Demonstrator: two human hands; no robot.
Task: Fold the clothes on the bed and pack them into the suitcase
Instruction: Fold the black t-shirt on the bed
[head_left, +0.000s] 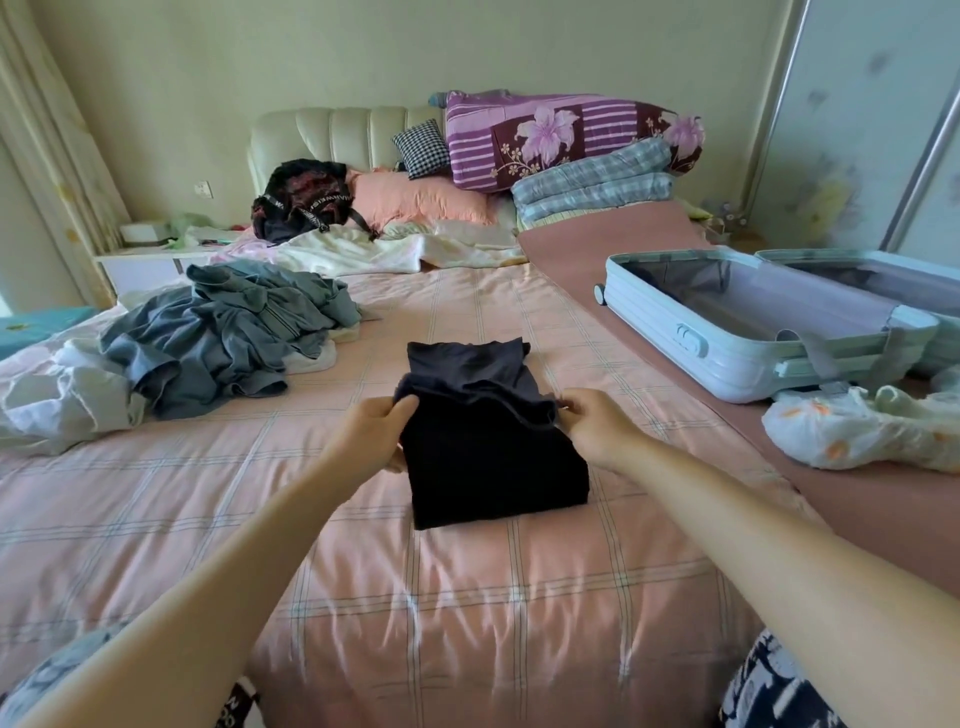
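The fingers (404, 410) of the left hand (371, 434) and of the right hand (597, 428) pinch the turned-over top edge of a black garment (493, 467), which lies on the bed (467, 613). Left of this garment is a grey clothes pile (223, 338); right of it stands the suitcase (727, 338), open.

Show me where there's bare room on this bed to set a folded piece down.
Free: the checked sheet nearer than the black garment, and the stretch beyond it up to the cream blanket. Crowded: left, by the grey clothes pile; right, by the suitcase and white bundle.
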